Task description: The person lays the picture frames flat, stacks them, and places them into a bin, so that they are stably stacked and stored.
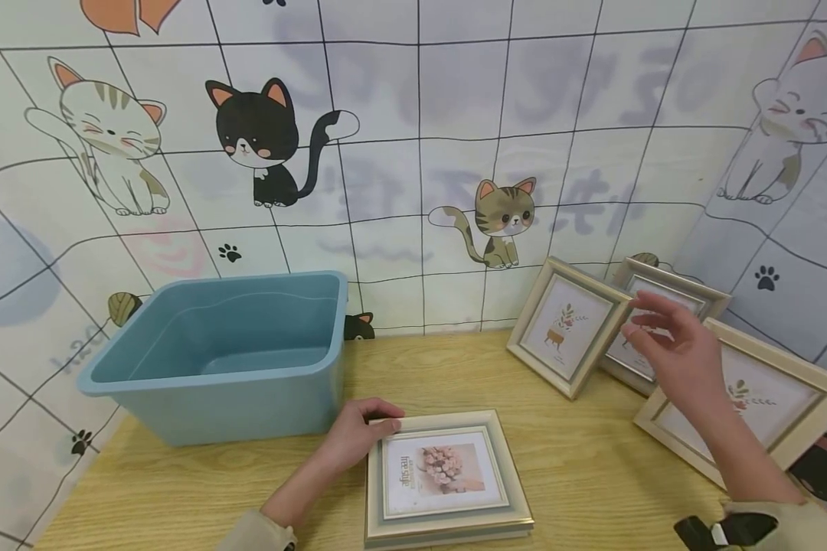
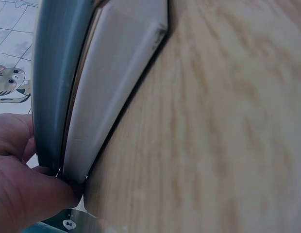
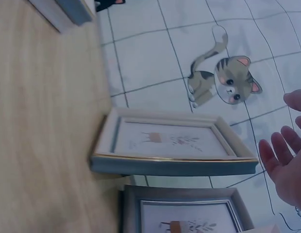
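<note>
Two picture frames lie stacked on the table; the top picture frame [image 1: 448, 474] shows pink flowers. Their side edges, one blue-grey [image 2: 63, 82] and one whitish [image 2: 116, 73], fill part of the left wrist view. My left hand [image 1: 358, 432] grips the stack at its far left corner, also seen as a hand [image 2: 29, 179] in its wrist view. My right hand [image 1: 685, 352] is raised with loosely bent fingers, holding nothing. It is near the top corner of a cream picture frame [image 1: 568, 325] leaning at the wall, which also appears as a frame [image 3: 175, 165] in the right wrist view.
A blue plastic tub [image 1: 248, 405] stands at the left against the wall. A silver picture frame [image 1: 713, 295] and a larger cream picture frame [image 1: 820, 383] lean in the right corner. Behind them the wall [image 1: 386, 153] carries cat drawings. The table [image 1: 427, 367] is wood-patterned.
</note>
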`<act>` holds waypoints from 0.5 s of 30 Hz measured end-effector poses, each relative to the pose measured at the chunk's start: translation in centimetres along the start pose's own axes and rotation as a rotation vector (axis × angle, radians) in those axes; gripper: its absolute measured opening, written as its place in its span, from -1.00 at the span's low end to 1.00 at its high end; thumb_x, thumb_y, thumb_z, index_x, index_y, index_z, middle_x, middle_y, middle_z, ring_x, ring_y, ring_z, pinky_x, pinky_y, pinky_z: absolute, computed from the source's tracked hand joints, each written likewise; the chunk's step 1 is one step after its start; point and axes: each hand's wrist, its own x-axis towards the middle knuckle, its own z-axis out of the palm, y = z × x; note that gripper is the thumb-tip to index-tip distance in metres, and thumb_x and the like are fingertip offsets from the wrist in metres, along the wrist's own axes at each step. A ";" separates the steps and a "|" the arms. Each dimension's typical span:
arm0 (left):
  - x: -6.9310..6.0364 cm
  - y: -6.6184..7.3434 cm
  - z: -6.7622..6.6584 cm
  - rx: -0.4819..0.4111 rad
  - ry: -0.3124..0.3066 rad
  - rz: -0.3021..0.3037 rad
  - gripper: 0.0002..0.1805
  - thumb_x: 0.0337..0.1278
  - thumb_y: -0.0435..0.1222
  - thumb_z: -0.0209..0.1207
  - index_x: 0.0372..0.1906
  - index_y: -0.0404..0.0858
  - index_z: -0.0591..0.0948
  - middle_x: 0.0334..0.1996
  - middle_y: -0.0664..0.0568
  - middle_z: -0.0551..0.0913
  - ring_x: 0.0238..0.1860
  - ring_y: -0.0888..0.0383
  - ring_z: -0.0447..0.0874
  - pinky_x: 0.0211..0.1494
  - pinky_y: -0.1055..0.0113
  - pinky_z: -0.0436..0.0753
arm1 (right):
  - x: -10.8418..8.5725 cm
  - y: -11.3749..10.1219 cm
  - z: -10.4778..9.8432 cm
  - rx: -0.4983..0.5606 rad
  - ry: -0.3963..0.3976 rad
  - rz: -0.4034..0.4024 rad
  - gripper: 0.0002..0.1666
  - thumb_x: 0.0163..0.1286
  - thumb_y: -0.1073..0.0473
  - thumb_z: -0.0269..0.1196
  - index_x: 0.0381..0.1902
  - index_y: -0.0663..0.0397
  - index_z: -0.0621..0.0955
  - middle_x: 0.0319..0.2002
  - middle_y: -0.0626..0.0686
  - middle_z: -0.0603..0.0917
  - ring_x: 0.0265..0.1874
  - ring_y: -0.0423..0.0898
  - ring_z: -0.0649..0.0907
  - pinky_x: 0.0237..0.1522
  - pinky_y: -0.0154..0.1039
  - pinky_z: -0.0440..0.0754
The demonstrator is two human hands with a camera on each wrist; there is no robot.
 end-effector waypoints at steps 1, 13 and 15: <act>0.0 0.0 0.1 -0.004 -0.002 0.001 -0.85 0.26 -0.40 0.34 -0.13 -0.38 0.75 -0.11 -0.11 0.76 -0.06 0.06 0.65 -0.10 0.32 0.58 | 0.5 0.0 -0.2 0.004 0.023 0.008 -0.40 0.41 0.47 0.28 0.37 0.04 0.55 0.12 -0.22 0.61 0.00 -0.34 0.61 -0.04 -0.59 0.54; -0.1 -0.1 0.2 -0.011 0.007 -0.004 -0.85 0.25 -0.41 0.34 -0.12 -0.38 0.75 -0.10 -0.12 0.75 -0.05 0.05 0.64 -0.07 0.28 0.57 | 4.3 3.5 -0.3 -0.200 -0.008 0.159 -0.29 0.52 0.11 0.27 0.56 -0.16 0.35 0.48 0.21 0.29 0.37 0.06 0.43 -0.10 -0.60 0.52; -0.1 -0.1 0.1 -0.006 0.005 -0.008 -0.85 0.26 -0.41 0.33 -0.12 -0.38 0.75 -0.09 -0.12 0.75 -0.04 0.05 0.64 -0.06 0.26 0.58 | 4.7 3.9 -0.2 -0.193 -0.036 0.195 -0.28 0.54 0.04 0.25 0.58 -0.20 0.32 0.50 0.28 0.26 0.37 0.12 0.43 -0.24 -0.54 0.59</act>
